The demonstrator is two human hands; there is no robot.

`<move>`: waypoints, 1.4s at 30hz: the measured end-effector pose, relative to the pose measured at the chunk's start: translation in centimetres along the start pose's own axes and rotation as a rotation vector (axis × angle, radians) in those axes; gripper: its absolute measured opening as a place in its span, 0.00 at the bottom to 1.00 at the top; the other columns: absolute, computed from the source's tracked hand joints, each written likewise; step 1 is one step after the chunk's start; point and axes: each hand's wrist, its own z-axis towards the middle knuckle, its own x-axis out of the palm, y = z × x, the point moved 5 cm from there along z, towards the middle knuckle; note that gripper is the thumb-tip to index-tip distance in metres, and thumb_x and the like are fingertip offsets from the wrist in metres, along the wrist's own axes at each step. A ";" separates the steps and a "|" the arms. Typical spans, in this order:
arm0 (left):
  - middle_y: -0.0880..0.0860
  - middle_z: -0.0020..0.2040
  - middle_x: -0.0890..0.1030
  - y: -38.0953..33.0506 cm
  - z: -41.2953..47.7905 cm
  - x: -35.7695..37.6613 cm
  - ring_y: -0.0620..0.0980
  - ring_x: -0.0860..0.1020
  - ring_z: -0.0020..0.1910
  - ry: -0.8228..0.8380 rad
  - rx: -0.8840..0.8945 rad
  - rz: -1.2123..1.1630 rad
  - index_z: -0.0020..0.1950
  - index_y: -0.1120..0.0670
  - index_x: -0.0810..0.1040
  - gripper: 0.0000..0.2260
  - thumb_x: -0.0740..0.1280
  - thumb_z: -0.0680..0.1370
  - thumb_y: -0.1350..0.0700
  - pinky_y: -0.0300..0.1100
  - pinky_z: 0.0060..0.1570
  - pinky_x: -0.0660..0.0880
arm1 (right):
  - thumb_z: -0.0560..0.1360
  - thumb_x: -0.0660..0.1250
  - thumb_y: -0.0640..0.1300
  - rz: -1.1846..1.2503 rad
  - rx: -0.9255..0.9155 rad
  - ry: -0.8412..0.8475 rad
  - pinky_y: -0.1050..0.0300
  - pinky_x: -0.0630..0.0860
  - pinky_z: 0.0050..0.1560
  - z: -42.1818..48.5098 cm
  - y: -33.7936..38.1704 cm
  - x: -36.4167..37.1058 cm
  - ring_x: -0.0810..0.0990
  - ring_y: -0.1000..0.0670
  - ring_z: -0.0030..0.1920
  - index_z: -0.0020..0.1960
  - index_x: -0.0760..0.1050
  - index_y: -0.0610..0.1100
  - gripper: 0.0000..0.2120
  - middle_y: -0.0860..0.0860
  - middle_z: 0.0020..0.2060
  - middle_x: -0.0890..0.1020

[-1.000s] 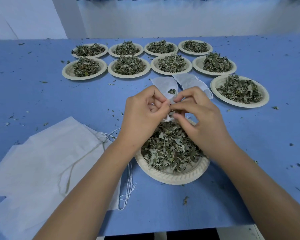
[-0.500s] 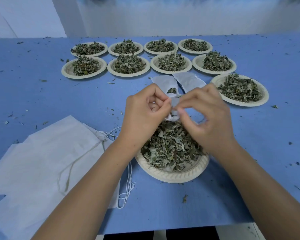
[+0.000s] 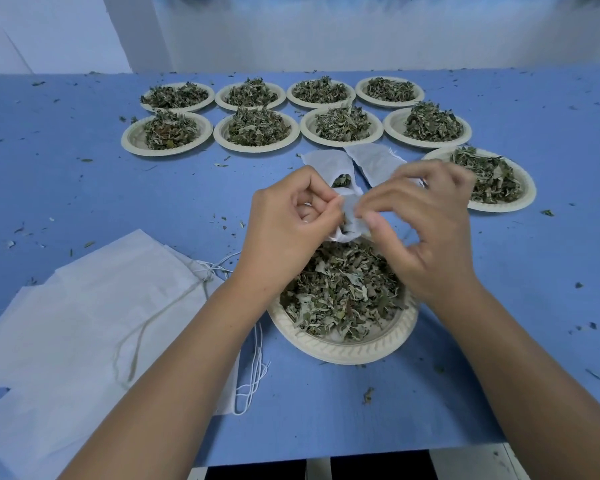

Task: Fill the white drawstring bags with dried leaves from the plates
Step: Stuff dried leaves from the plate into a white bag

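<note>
Table (image 3: 84,202): blue surface flecked with leaf crumbs; clock directions are read from the near plate as the dial centre.
Bag stack (image 3: 94,323): flat white cloth bags piled at 9 o'clock, with a beige cord looped across the top one.
Loose drawstrings (image 3: 253,372): thin white cords trailing off the stack's right edge, just beside the near plate.
Left hand (image 3: 284,223): the forearm comes in from 7 o'clock; the hand hangs over the plate's far-left rim, fingers curled into the palm, thumb and forefinger nipped on the left edge of the small bag.
Far plates (image 3: 257,133): eight paper plates in two rows of four at 12 o'clock, each heaped with dried leaves.
Small drawstring bag (image 3: 352,220): held in the air between both hands, above the plate's 12 o'clock rim, its cloth bunched.
Near plate (image 3: 343,351): cream paper plate with a ribbed rim.
Dried leaves (image 3: 343,289): a green-grey heap filling the near plate.
Lying bags (image 3: 374,161): two white bags side by side on the table past the hands; the left one shows leaves at its mouth.
Right hand (image 3: 426,230): the forearm enters from 5 o'clock; thumb and forefinger pinch the bag's right edge, the other fingers bent and fanned above.
Side plate (image 3: 523,199): another plate of leaves at 2 o'clock.
</note>
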 end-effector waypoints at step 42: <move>0.48 0.28 0.79 -0.2 0.7 -2.4 0.43 0.75 0.27 -0.227 -0.028 0.004 0.38 0.50 0.75 0.11 0.70 0.76 0.63 0.33 0.31 0.72 | 0.68 0.73 0.43 0.652 0.270 0.482 0.54 0.76 0.54 -0.5 -1.2 2.2 0.79 0.50 0.50 0.46 0.83 0.43 0.08 0.48 0.47 0.80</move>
